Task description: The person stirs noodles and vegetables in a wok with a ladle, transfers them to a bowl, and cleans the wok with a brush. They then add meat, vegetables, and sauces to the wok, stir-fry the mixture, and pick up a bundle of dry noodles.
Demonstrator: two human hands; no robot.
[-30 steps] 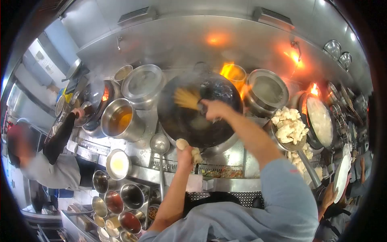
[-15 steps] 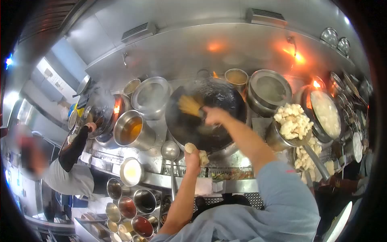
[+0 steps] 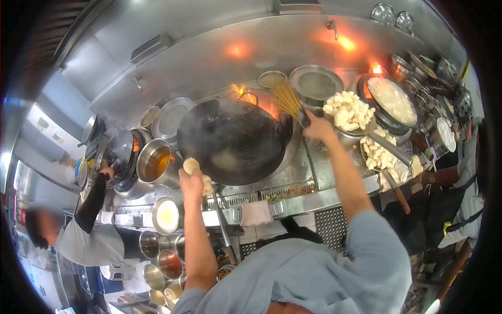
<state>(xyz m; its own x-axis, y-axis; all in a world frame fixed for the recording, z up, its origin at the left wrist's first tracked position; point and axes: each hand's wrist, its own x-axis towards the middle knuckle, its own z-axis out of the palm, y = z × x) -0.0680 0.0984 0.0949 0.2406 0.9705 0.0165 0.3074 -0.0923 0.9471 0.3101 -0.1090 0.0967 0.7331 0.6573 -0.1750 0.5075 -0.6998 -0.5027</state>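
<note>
My right hand [image 3: 317, 127] grips the dark handle of a bamboo wok brush [image 3: 285, 98], its bristles raised beyond the right rim of a large black wok [image 3: 225, 149]. The wok has a wet, dark inside, and steam rises from it. At its near left rim, my left hand [image 3: 192, 184] is closed round a folded beige cloth [image 3: 207, 186], which pokes out on both sides of the fist. Whether the cloth covers a wok handle is hidden. A ladle's long handle [image 3: 225, 226] slants down beside my left forearm.
Flames [image 3: 250, 97] burn behind the wok. Pale cauliflower pieces [image 3: 349, 111] fill a pot at right, near a wok of whitish liquid [image 3: 392, 100]. A pot of orange liquid [image 3: 156, 161] stands at left. A co-worker [image 3: 91, 238] works at the far left; another person stands far right.
The brush has come up out of the wok to its right side. Flames now show behind the wok, which looks tilted. The camera view has shifted, and my left hand keeps the cloth.
</note>
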